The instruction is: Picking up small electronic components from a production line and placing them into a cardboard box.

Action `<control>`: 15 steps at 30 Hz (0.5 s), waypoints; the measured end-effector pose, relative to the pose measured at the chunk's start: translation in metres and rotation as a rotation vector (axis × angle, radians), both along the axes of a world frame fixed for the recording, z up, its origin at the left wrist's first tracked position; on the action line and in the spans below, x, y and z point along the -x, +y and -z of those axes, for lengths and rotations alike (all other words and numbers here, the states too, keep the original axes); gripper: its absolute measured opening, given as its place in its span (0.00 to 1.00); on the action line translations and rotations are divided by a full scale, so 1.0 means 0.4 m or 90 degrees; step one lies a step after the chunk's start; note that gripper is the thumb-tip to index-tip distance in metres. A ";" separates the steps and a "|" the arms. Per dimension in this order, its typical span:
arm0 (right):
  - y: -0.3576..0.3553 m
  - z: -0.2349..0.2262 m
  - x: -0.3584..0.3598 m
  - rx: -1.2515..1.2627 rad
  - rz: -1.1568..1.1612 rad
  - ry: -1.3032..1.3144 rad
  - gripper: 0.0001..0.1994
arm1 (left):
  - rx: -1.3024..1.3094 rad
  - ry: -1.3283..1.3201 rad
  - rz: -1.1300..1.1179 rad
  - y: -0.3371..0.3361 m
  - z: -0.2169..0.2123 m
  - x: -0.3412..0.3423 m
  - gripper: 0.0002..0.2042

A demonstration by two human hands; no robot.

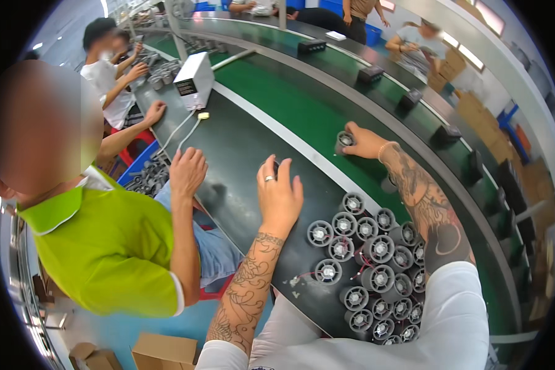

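from the head view, the right hand grips a small grey motor on the green belt, fingers round it. the left hand rests flat on the dark worktop, covering a dark object; its grasp cannot be told. more grey motors cluster near.

Both tattooed forearms reach forward; hands, left and right, palm-down, fingers curled.

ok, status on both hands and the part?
Right hand gripping grey round part on green belt. Left hand flat on dark bench, small dark item under fingertips. Grey parts pile near. Neighbour's hand alongside.
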State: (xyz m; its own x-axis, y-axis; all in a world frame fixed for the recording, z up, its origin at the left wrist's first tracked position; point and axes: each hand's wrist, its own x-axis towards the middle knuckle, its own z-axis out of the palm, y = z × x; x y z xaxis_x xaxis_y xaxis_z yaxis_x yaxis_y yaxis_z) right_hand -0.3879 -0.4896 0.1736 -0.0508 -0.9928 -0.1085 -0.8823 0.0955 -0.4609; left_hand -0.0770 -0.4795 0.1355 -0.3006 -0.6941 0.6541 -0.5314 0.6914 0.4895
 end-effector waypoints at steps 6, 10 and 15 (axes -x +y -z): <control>0.153 -0.014 0.035 0.005 -0.025 0.207 0.39 | -0.145 0.012 0.276 0.028 -0.054 0.203 0.27; 0.264 -0.037 0.060 -0.092 -0.026 0.244 0.46 | -0.170 -0.188 0.355 0.000 -0.027 0.339 0.32; 0.363 -0.055 0.066 -0.014 0.025 0.113 0.28 | -0.023 -0.324 0.310 -0.068 0.013 0.458 0.16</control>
